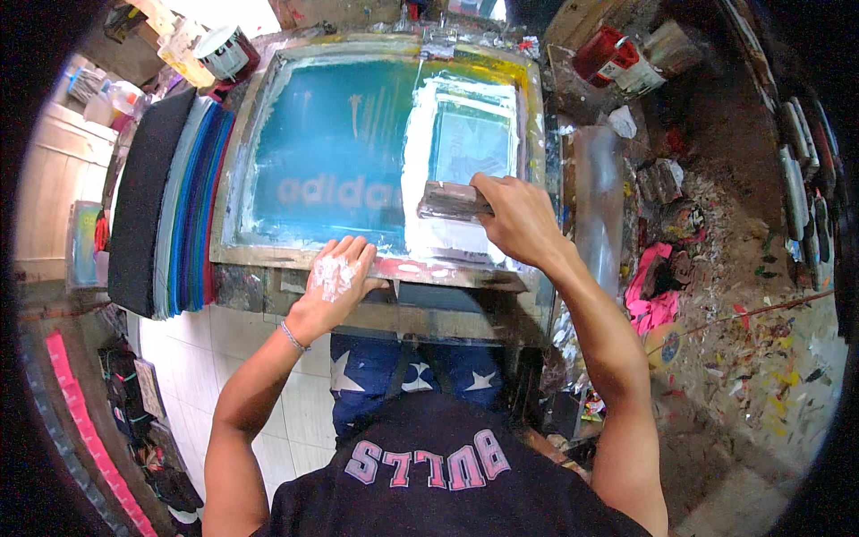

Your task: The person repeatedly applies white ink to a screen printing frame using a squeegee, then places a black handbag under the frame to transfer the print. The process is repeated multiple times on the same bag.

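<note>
On the screen frame [234, 170], the right hand [519, 219] clamps its fingers around a squeegee [452, 201], which rests in white ink on the teal mesh [331, 143]. Left of that grip, the left hand [335, 282], smeared white, lies flat and spread on the frame's near edge. Stacked fabric [183, 206] sits farther left.

You stand in a screen-printing workshop: a framed teal mesh screen [358, 143], an ink-splattered workbench [743, 358], paint tubs [228, 52].
</note>
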`<state>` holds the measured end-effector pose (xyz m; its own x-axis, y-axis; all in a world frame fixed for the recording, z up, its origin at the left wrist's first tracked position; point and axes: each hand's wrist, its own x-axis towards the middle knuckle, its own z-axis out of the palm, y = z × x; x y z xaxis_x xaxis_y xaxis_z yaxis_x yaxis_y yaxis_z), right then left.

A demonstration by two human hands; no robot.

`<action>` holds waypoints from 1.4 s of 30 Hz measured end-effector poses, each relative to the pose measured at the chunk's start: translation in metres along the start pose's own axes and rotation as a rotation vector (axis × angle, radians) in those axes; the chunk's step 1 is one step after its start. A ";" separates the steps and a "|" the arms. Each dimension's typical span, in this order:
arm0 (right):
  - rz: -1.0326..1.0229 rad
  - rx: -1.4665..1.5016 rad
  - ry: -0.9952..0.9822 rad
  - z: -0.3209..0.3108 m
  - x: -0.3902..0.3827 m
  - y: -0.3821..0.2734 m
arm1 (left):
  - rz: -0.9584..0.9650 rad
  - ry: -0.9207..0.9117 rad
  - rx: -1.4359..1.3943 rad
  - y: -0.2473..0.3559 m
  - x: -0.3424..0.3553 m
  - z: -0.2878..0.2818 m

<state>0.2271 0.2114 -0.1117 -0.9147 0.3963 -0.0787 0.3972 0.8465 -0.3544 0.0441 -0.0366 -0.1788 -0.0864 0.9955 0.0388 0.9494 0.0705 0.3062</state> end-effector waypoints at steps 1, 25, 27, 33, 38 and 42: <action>-0.017 -0.008 0.026 0.001 -0.007 -0.002 | 0.006 0.008 -0.008 -0.001 -0.001 0.001; -0.073 -0.307 0.322 -0.027 0.174 0.107 | -0.049 0.025 -0.163 -0.011 0.004 0.004; -0.009 -0.328 0.222 -0.021 0.176 0.110 | -0.044 0.033 -0.156 -0.013 0.004 0.006; 0.084 -0.197 0.171 -0.006 0.118 0.094 | -0.059 0.035 -0.175 -0.012 0.002 0.009; 0.146 -0.150 0.209 0.014 0.040 0.036 | -0.044 0.062 -0.193 -0.011 0.002 0.007; 0.142 -0.125 0.197 0.029 -0.022 -0.011 | -0.023 0.108 -0.178 -0.011 0.002 0.009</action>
<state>0.2412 0.1829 -0.1332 -0.8221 0.5653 0.0673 0.5379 0.8100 -0.2336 0.0366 -0.0347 -0.1906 -0.1482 0.9806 0.1287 0.8792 0.0711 0.4711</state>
